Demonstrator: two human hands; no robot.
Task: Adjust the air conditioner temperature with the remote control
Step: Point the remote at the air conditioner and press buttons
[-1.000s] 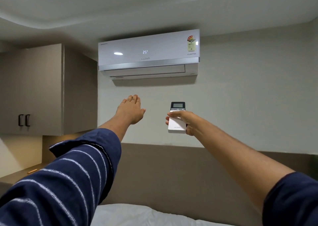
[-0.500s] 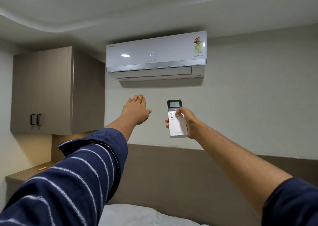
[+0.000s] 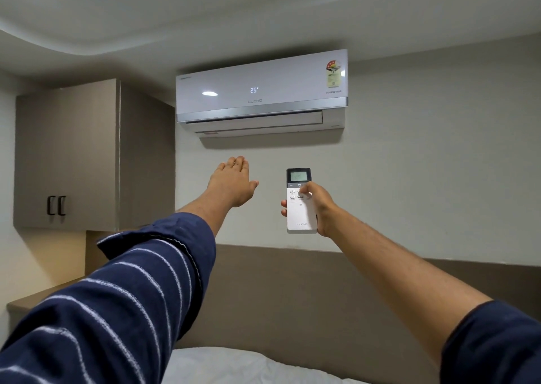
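A white wall air conditioner (image 3: 263, 91) hangs high on the wall, its panel showing 25°, its lower flap slightly apart. My right hand (image 3: 320, 205) holds a white remote control (image 3: 300, 217) upright below the unit, screen end up, thumb resting on the buttons under the small display. My left hand (image 3: 232, 183) is stretched out flat below the unit's left half, palm away, fingers together, holding nothing.
A brown wall cabinet (image 3: 67, 155) with two black handles hangs at the left. A padded brown headboard (image 3: 292, 296) runs along the wall below my arms. White bedding (image 3: 234, 366) lies at the bottom, and a low shelf (image 3: 26, 304) sits at the far left.
The view has shifted, so the unit and cabinet sit further right. My thumb has moved from across the remote's front to the buttons under its screen. The left hand stays outstretched.
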